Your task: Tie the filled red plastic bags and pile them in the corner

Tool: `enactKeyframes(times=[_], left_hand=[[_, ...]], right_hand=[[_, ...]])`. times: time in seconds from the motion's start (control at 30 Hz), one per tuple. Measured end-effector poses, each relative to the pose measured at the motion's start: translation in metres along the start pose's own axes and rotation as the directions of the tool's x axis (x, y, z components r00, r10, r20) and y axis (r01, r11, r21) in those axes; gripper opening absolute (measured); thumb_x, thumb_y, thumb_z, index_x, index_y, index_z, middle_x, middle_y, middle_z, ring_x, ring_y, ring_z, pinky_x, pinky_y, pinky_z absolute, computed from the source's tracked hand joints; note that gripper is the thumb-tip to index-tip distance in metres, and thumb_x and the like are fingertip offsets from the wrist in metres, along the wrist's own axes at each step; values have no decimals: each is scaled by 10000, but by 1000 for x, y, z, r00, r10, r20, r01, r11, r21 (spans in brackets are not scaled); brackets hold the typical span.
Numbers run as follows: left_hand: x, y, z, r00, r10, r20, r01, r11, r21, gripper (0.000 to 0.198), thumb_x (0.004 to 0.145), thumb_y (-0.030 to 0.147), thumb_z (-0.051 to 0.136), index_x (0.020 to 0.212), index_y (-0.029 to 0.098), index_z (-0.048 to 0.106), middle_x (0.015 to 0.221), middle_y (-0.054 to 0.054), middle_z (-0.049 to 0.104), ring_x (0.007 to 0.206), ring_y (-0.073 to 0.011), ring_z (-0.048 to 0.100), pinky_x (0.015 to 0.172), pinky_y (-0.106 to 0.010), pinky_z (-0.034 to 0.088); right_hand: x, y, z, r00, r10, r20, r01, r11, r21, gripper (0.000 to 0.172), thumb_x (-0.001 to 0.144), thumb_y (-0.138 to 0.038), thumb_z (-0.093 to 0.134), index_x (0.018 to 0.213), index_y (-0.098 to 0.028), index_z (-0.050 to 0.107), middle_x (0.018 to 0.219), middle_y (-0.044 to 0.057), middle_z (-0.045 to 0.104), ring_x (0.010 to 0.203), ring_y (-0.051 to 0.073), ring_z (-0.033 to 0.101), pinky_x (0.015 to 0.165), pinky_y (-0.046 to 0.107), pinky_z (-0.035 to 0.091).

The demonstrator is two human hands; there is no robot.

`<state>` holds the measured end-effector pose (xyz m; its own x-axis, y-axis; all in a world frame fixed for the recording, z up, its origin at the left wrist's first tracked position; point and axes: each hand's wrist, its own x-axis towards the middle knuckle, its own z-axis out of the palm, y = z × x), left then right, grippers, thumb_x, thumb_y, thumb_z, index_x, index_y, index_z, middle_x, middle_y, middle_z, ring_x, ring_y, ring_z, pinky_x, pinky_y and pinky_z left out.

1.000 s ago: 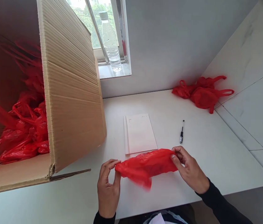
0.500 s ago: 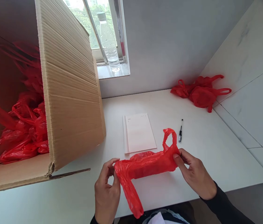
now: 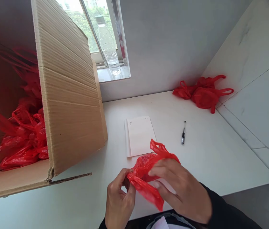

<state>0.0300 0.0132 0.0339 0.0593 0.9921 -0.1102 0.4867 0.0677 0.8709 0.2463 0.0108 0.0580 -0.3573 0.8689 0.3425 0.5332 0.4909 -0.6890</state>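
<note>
A crumpled red plastic bag with loop handles is held above the near part of the white table. My left hand pinches its left end between thumb and fingers. One handle of the bag hangs down toward me, between my two hands. Over the bag's right side, my right hand is blurred, its thumb and fingers apart. Part of the bag shows behind the right hand's fingers and is hidden by them.
An open cardboard box on the left holds several red bags. A notebook and a pen lie on the white table. More red bags lie in the back corner. A water bottle stands on the windowsill.
My right hand has let go of the bag's right end and moved left over it. The stretched bag is now bunched together, and my left hand has shifted slightly right.
</note>
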Motion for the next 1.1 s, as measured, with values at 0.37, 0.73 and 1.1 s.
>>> enactKeyframes(times=[0.37,0.73,1.1], left_hand=[[3,-11,-7,986,-156,55,165,908,-384,193,887,363,599,757,221,582,664,39,541,614,-130,504,595,-244,451],[1,1,6,981,-187,55,193,899,-393,245,938,403,549,1101,230,607,976,-16,635,703,-145,584,659,-291,510],[-1,9,25,985,-170,31,171,934,-313,195,782,170,647,807,237,466,804,52,514,685,-117,473,628,-203,432]], right_hand=[[5,27,18,965,182,190,-71,876,-477,163,932,-130,433,927,-213,573,857,51,610,767,243,574,701,457,525],[0,21,24,915,229,331,-67,897,-436,331,975,-226,308,886,-218,626,599,27,596,530,218,553,518,358,441],[11,31,40,920,228,318,-73,898,-433,297,853,-33,483,1067,-194,612,930,53,686,864,235,643,787,372,507]])
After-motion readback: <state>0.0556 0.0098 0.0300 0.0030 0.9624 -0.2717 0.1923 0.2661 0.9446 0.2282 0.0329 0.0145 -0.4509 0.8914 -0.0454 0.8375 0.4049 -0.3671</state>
